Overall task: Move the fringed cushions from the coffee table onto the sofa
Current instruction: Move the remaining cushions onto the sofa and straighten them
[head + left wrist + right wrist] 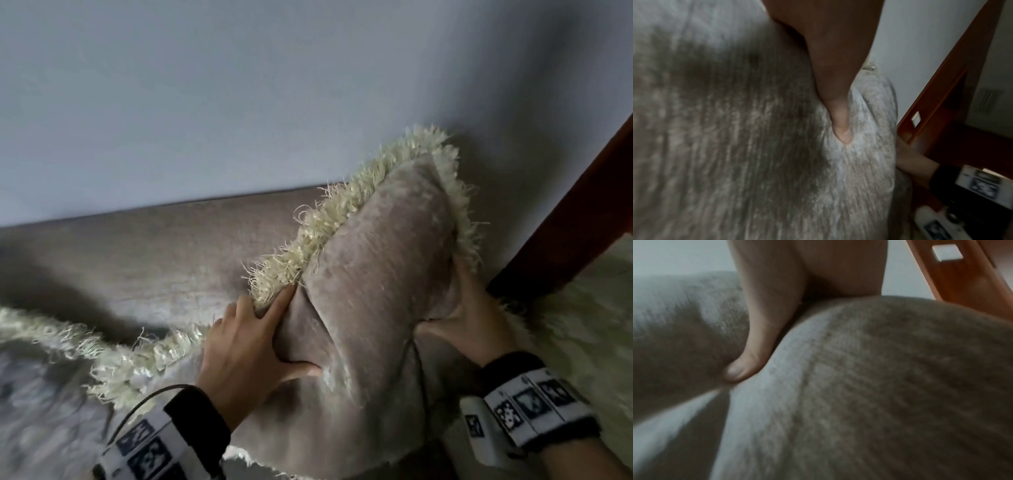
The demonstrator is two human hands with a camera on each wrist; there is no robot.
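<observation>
Holding a taupe velvet fringed cushion (373, 274) between both hands, I am setting it upright against the backrest of the sofa (137, 253), near the sofa's right end. My left hand (246, 346) grips its left edge: the thumb digs into the plush front while the fingers curl behind, just under the cream fringe. My right hand (472, 322) clasps the right edge the same way, thumb sunk into the fabric, the other fingers hidden behind the cushion. The cushion is tilted, its top corner rising above the backrest toward the pale wall (239, 85).

I judge this to be the placing step, nearly finished. The next move calls for easing the cushion down until its lower edge sits on the seat, leaning it back, then letting go with both hands.

A second fringed cushion (51, 370) lies to the left on the sofa, its cream fringe close beside my left wrist, so this one needs room and should not land on that fringe. A reddish-brown wooden frame (565, 222) slants just beside my right hand and could crowd it. Something pale and fluffy (582, 325) lies below that frame; I cannot tell what it is. No worktop is in view.
</observation>
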